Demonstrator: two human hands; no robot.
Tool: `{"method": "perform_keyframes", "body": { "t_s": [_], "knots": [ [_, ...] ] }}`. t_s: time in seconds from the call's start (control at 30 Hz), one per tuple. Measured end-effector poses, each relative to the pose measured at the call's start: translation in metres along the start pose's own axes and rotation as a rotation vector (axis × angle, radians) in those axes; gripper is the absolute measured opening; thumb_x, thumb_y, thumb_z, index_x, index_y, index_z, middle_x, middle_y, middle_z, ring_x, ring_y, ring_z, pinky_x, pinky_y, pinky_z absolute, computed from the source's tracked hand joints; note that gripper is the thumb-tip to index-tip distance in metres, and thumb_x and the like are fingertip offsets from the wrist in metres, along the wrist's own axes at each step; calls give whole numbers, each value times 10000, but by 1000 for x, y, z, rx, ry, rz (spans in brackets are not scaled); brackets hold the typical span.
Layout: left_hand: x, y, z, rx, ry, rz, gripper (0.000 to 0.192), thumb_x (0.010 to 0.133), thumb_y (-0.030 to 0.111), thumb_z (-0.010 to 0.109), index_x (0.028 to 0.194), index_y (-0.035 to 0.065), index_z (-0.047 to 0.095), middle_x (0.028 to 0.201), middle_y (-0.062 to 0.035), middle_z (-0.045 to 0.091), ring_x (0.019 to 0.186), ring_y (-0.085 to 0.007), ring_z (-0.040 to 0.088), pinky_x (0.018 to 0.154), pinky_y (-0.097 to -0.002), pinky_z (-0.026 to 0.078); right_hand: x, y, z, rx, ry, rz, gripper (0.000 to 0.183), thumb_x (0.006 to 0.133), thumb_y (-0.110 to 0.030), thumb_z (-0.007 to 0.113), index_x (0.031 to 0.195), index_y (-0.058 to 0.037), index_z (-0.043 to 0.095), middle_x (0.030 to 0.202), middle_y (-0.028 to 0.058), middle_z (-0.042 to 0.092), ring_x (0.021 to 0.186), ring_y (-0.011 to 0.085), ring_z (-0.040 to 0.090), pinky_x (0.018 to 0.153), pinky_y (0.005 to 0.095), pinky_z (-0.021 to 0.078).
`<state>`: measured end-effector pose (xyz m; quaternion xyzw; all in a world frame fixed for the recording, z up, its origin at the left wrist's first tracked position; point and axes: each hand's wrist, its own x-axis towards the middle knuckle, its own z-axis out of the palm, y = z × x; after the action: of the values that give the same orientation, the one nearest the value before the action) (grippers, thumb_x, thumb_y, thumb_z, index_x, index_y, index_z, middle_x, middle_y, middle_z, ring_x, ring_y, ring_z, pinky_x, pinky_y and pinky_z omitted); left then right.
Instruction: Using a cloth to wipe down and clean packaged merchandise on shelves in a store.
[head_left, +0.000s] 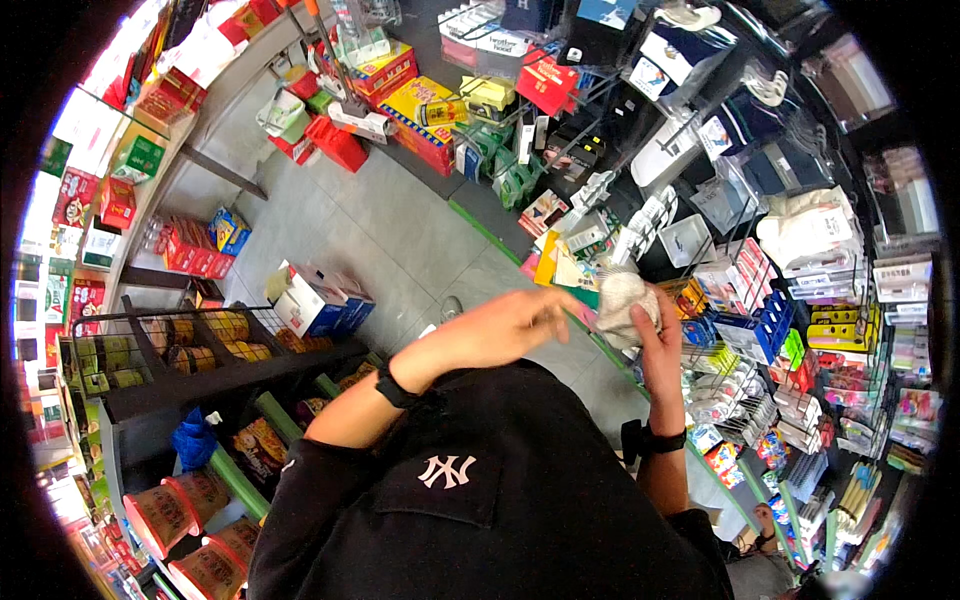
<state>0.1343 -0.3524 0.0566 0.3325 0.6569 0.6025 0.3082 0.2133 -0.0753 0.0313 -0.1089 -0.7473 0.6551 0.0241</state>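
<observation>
A crumpled whitish cloth (621, 307) is pinched in my right hand (660, 330), with the thumb lying over its near side. To its left my left hand (534, 319) reaches across in front of my chest, a little blurred. No object shows in its part-bent fingers, and a small gap separates them from the cloth. Beyond the cloth are a yellow packet (551, 259) and other small packaged goods on the low shelf of a display rack. Both wrists wear black bands.
A white-and-blue carton (322, 300) stands on the grey tiled floor (375, 217). On my right, wire hooks and shelves hold packaged goods (739, 277). Instant noodle cups (176, 502) fill a rack at lower left. Another person's hand (763, 517) shows at lower right.
</observation>
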Motion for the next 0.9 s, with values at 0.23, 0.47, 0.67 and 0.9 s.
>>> {"method": "perform_keyframes", "body": {
  "t_s": [0.23,0.47,0.67,0.9],
  "knots": [
    [-4,7,41,259,-248,-257,272,1039,183,579,1230,9,665,1024,-151,744,962,-278,722,867,-397,558,-7,-48,75,-266,-441,-191,320,1059,-264,601,1108,40,687,1025,218,710,963,373,698,875,444,528],
    [-9,23,42,184,-156,-254,175,977,93,569,1027,-17,695,951,-143,757,825,-307,716,822,-425,563,1,-44,81,-276,-365,-230,420,1080,-343,568,1019,56,686,930,243,681,839,441,670,772,453,526],
    [-5,2,22,508,-112,-36,166,949,132,620,1028,-1,680,907,-201,748,835,-399,712,757,-496,559,20,-39,90,-294,-288,-304,443,1086,-372,560,987,39,691,922,243,688,802,410,669,757,448,525],
    [27,-12,-38,606,-94,121,166,954,162,658,1003,5,684,901,-206,732,807,-402,701,704,-502,544,61,-14,88,-312,-183,-76,390,1075,-377,590,1056,-16,737,886,212,712,768,387,666,717,428,521]
  ]
}}
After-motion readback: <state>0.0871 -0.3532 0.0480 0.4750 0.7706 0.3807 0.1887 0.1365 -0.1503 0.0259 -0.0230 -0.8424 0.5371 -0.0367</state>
